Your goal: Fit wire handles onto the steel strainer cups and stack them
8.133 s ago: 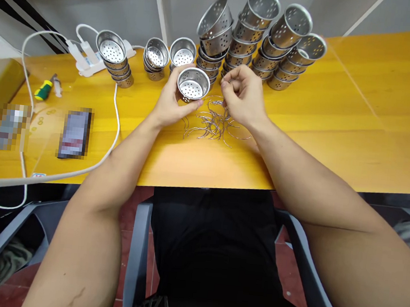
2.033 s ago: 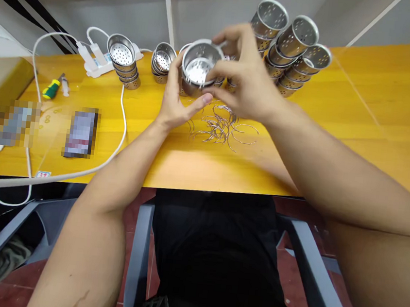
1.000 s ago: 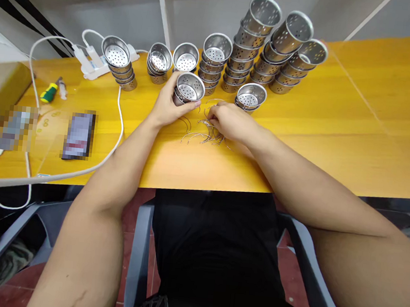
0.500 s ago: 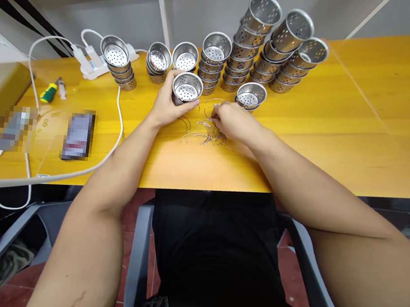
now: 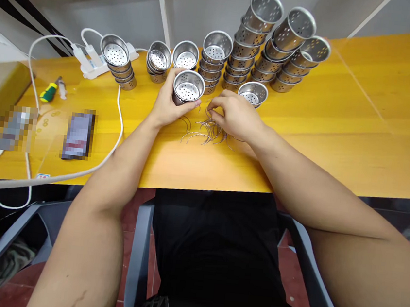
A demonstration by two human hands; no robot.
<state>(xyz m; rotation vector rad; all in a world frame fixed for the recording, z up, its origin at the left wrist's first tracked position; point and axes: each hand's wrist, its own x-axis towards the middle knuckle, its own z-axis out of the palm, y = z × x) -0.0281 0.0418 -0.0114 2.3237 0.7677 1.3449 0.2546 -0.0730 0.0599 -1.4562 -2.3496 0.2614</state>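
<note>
My left hand [image 5: 169, 102] is wrapped round a perforated metal cup [image 5: 188, 91], fingers at its far side and thumb along the near side. The cup's mouth faces up, and its lower part is partly hidden by the hand. To the right, my right hand [image 5: 235, 116] pinches a thin curved wire [image 5: 207, 107] between thumb and forefinger. Below those fingertips lies a loose heap of similar curved wires [image 5: 207, 135] on the yellow table [image 5: 196, 169]. Another perforated cup [image 5: 252, 95] stands just behind my right hand, partly covered by it.
Tall stacks of perforated cups [image 5: 245, 49] line the back of the table, with shorter stacks [image 5: 114, 58] further left. A power strip [image 5: 93, 66], a white cable [image 5: 120, 125], a screwdriver [image 5: 49, 92] and a phone [image 5: 78, 135] are on the left side.
My right hand has risen slightly away from the wire heap, with a curved wire at its fingertips. My left hand keeps the cup in nearly the same place.
</note>
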